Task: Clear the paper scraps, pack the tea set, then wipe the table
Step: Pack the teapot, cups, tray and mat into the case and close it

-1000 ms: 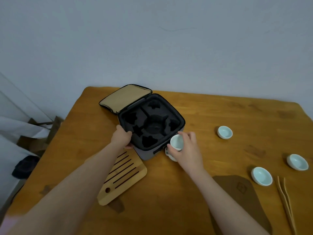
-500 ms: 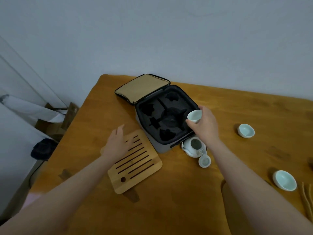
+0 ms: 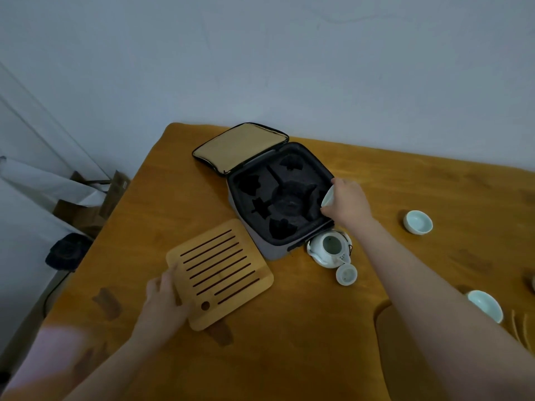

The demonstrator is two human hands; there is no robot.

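Note:
An open grey carrying case (image 3: 260, 244) with black foam cut-outs stands on the wooden table (image 3: 304, 342), its tan-lined lid (image 3: 240, 146) folded back. My right hand (image 3: 348, 202) holds a pale celadon cup (image 3: 327, 196) tilted over the case's right rim. My left hand (image 3: 163, 301) rests on the near left corner of the slatted bamboo tray (image 3: 223, 270). A lidless white teapot (image 3: 330, 248) sits just in front of the case, its small lid (image 3: 346, 274) beside it. Two more cups (image 3: 418, 222) (image 3: 486, 305) stand to the right.
A brown mat (image 3: 405, 357) lies under my right forearm. Bamboo tongs (image 3: 521, 328) show at the right edge. Left of the table are a cardboard box (image 3: 86, 209), white fabric and a dark bag (image 3: 66, 250) on the floor.
My right hand carried the cup from the case's front corner up to its right rim and tilted it. My left hand left the case and slid down to the bamboo tray's corner.

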